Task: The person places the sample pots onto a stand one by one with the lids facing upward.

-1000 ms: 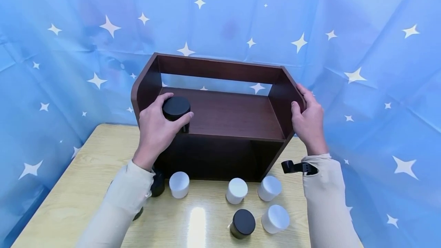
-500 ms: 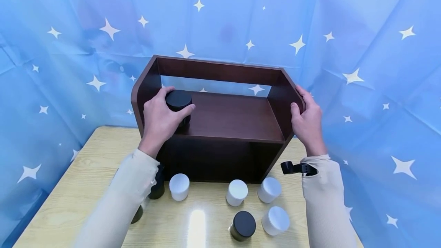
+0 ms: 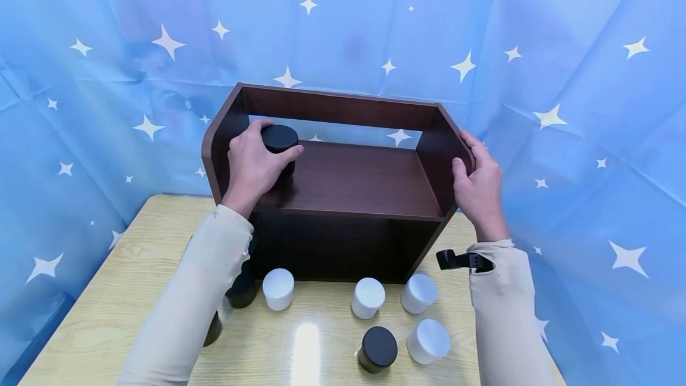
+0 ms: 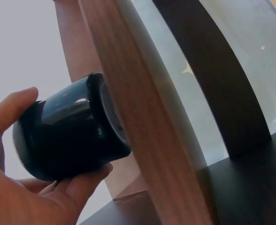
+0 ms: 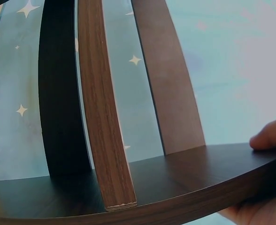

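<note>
My left hand (image 3: 252, 162) grips a round black jar (image 3: 280, 137) with a flat lid, thumb on one side and fingers on the other. The jar is upright over the left part of the upper board of a dark brown wooden rack (image 3: 370, 180). In the left wrist view the glossy jar (image 4: 67, 129) has its base close to the board; whether they touch I cannot tell. My right hand (image 3: 479, 189) holds the edge of the rack's right side panel, thumb inside. In the right wrist view, fingertips (image 5: 269, 136) lie at that panel (image 5: 213, 164).
On the wooden table (image 3: 128, 267) before the rack stand several white jars, including one white jar (image 3: 278, 288) at the left, and a black jar (image 3: 377, 348). More black jars (image 3: 242, 288) are partly hidden by my left sleeve. A blue star-patterned cloth (image 3: 343, 22) hangs behind.
My left hand has carried the black jar back, deeper over the upper board. My right hand keeps its grip on the side panel.
</note>
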Demonstrator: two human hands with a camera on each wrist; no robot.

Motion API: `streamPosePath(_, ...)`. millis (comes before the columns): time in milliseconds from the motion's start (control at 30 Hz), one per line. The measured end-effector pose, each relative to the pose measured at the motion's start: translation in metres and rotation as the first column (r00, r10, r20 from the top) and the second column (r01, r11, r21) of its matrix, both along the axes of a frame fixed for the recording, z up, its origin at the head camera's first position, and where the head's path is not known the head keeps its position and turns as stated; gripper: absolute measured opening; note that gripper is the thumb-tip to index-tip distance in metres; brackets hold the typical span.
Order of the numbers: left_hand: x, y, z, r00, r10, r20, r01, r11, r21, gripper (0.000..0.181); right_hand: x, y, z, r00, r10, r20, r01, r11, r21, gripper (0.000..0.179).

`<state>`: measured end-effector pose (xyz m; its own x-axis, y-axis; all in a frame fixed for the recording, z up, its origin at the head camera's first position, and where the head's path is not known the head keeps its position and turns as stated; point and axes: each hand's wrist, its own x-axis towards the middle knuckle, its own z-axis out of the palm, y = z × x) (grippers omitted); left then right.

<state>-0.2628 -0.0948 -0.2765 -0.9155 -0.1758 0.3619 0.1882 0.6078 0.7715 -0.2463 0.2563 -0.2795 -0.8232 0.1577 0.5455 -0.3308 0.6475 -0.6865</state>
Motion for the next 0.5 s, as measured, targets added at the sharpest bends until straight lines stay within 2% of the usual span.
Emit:
streamPosePath(267, -0.013, -0.002, 0.003, 1.000, 0.000, 0.029, 0.001, 1.000, -0.026, 0.073, 0.001, 0.001, -0.002, 1.000, 0.001, 0.015, -0.001, 1.000, -0.011, 0.051)
streamPosePath(500, -0.025, -0.001, 0.005, 0.999, 0.015, 0.049, -0.015, 1.000, -0.013, 0.074, 0.000, 0.001, -0.002, 1.000, 0.000, 0.025, 0.000, 1.000, 0.000, 0.051)
